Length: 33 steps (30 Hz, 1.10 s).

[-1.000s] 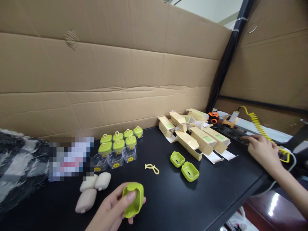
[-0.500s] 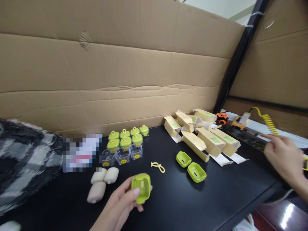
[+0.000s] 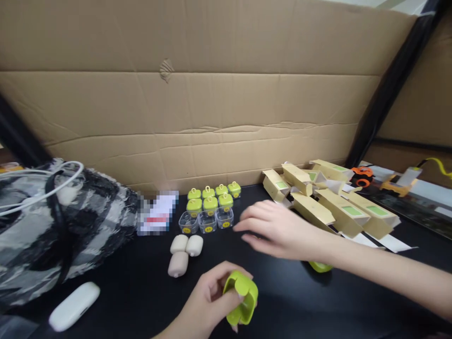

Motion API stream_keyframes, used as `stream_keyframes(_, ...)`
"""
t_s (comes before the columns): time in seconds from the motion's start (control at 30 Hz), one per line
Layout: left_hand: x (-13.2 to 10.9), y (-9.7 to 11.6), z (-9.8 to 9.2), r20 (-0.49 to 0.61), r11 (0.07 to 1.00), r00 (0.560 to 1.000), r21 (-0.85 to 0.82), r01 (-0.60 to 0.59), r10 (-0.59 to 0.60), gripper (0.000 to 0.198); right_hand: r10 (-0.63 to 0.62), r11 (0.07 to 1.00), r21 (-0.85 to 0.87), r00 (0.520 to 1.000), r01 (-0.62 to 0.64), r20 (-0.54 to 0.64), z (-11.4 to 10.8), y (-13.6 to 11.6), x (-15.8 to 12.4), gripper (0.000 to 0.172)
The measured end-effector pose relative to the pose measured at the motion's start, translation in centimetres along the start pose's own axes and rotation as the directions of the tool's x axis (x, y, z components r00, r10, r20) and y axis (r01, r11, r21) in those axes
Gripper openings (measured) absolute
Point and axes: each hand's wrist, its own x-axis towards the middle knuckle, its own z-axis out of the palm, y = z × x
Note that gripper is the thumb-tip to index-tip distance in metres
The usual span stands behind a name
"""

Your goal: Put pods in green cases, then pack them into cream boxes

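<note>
Holding a green hollow shell (image 3: 249, 299), the left hand (image 3: 205, 296) is above the near part of the black worktop (image 3: 134, 292), with its fingers clamped on the shell: the thumb presses at the inner side and the other fingers go behind the wall. The shell is tilted, so its hollow inside can be seen. The right hand (image 3: 275, 230) is reaching across from the right, palm downward, fingers extended and the thumb apart from them, near three open clear cups (image 3: 207, 222) which carry round yellow stickers. I cannot tell if the fingertips touch the nearest cup. Under the right forearm another green shell (image 3: 320, 267) is partly hidden. Just behind the cups stand seven containers with green lids (image 3: 211, 203), each lid having a small loop on top, in rows of three and four. In front of the cups, three pale rounded pieces (image 3: 178, 264) lie close together, and a white oblong case (image 3: 75, 306) lies more to the left, near a grey and black shaggy cloth (image 3: 102, 212). On the right side, opened cream cartons (image 3: 342, 212) are gathered before the cardboard panel (image 3: 212, 103).
</note>
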Motion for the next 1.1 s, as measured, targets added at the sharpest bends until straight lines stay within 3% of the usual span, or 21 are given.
stream_keyframes(0.13, 0.2, -0.5, -0.2, 0.145, 0.973, 0.986, -0.224, -0.050, 0.084, 0.045, -0.196, 0.980, 0.053, 0.972, 0.191, 0.129, 5.0, -0.9, 5.8, 0.023)
stream_keyframes(0.3, 0.0, -0.7, 0.5, 0.284, 0.902, 0.959, -0.418, 0.106, 0.018, 0.041, -0.296, 0.946, 0.185, 0.942, 0.266, 0.158, 8.1, -0.9, 8.0, 0.014)
stream_keyframes(0.4, 0.0, -0.7, 0.6, 0.272, 0.890, 0.962, -0.441, 0.116, 0.009, 0.042, -0.216, 0.938, 0.300, 0.971, 0.176, 0.105, 7.6, -0.6, 7.3, 0.016)
stream_keyframes(0.5, 0.0, -0.1, 0.4, 0.211, 0.852, 0.976, -0.501, 0.155, -0.053, 0.043, -0.006, 0.908, 0.420, 1.000, 0.000, 0.013, 5.4, -0.5, 5.4, 0.028)
stream_keyframes(0.6, -0.1, 0.9, 0.2, 0.181, 0.857, 0.981, -0.492, 0.156, -0.074, 0.040, 0.173, 0.844, 0.524, 0.983, -0.117, -0.060, 2.4, -0.8, 2.9, 0.033)
stream_keyframes(0.73, -0.1, 1.6, 0.4, 0.102, 0.868, 0.990, -0.477, 0.136, -0.099, 0.032, 0.294, 0.703, 0.690, 0.953, -0.170, -0.065, -0.3, -2.0, -0.4, 0.039)
stream_keyframes(0.8, 0.0, 1.5, 0.6, 0.091, 0.856, 0.989, -0.496, 0.148, -0.118, 0.028, 0.268, 0.680, 0.719, 0.961, -0.144, -0.062, -0.4, -2.9, -1.5, 0.043)
stream_keyframes(0.93, 0.5, 0.8, 0.8, 0.111, 0.827, 0.989, -0.542, 0.146, -0.102, 0.033, 0.070, 0.816, 0.578, 0.994, -0.006, -0.089, 0.9, -4.1, -2.6, 0.038)
stream_keyframes(1.1, 0.4, 0.4, 0.6, 0.167, 0.822, 0.977, -0.534, 0.200, -0.130, 0.031, 0.094, 0.894, 0.442, 0.995, -0.064, -0.046, 1.8, -4.7, -3.3, 0.035)
